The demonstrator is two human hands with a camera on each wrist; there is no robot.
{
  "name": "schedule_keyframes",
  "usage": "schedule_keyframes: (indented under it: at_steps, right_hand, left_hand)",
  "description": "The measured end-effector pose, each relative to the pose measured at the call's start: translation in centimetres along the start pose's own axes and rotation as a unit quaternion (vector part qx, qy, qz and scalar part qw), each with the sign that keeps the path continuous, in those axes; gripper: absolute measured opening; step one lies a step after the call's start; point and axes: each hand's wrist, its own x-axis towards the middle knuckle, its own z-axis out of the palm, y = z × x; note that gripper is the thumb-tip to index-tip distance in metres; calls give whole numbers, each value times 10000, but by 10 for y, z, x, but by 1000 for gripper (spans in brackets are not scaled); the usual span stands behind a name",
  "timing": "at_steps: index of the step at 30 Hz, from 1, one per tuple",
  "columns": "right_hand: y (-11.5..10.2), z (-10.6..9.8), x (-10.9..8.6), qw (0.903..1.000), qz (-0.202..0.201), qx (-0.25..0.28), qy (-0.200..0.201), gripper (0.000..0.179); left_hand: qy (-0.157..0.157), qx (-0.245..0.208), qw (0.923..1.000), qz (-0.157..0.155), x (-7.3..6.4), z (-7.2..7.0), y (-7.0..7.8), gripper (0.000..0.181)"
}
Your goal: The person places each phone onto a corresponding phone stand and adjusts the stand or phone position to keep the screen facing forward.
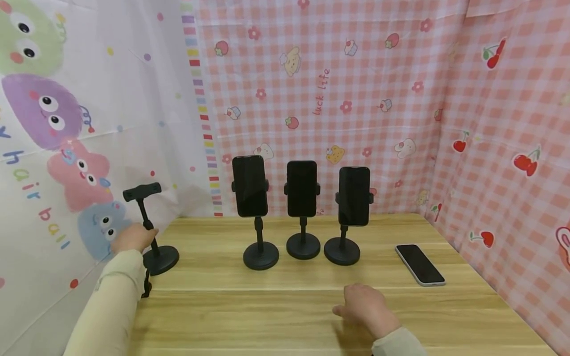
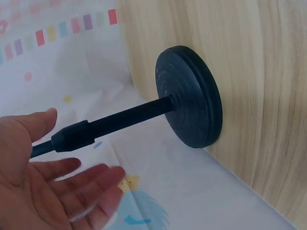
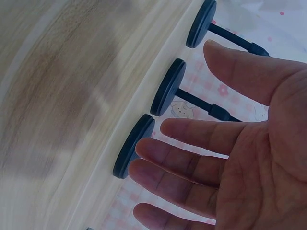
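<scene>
At the left end of the table stands a black phone stand with nothing in its clamp. My left hand is beside its pole. In the left wrist view the thumb and fingers lie spread on either side of the pole, below its collar, without curling round it. Low over the front right of the table hovers my right hand. Its fingers are loosely extended in the right wrist view, and it holds nothing.
Three more stands bear dark phones: a left one, a middle one and a right one. Another phone lies flat at the right. A small black item sits by my left sleeve. Printed cloths enclose the table.
</scene>
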Motion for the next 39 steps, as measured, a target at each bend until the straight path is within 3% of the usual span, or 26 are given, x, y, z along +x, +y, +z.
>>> schedule_keyframes:
  at_steps: [5, 12, 20, 28, 35, 39]
  right_hand:
    - [1, -1, 0, 10000, 27, -2, 36, 43]
    - [2, -2, 1, 10000, 48, 6, -34, 43]
    - [3, -3, 3, 9999, 114, 32, -71, 43]
    - [5, -4, 3, 9998, 150, 48, -132, 44]
    - [7, -3, 3, 9996, 179, 110, -183, 44]
    - [7, -2, 3, 9995, 209, 156, -203, 44]
  left_hand:
    - [186, -152, 9997, 16, 9, 2, -1, 54]
    - [701, -505, 9963, 29, 13, 0, -1, 50]
    - [553, -563, 9968, -153, 13, -5, 0, 63]
    - [864, -721, 9935, 162, 17, 0, -4, 43]
    - [1088, -756, 9912, 73, 18, 2, 0, 37]
    - [1278, -753, 9888, 182, 18, 4, 0, 32]
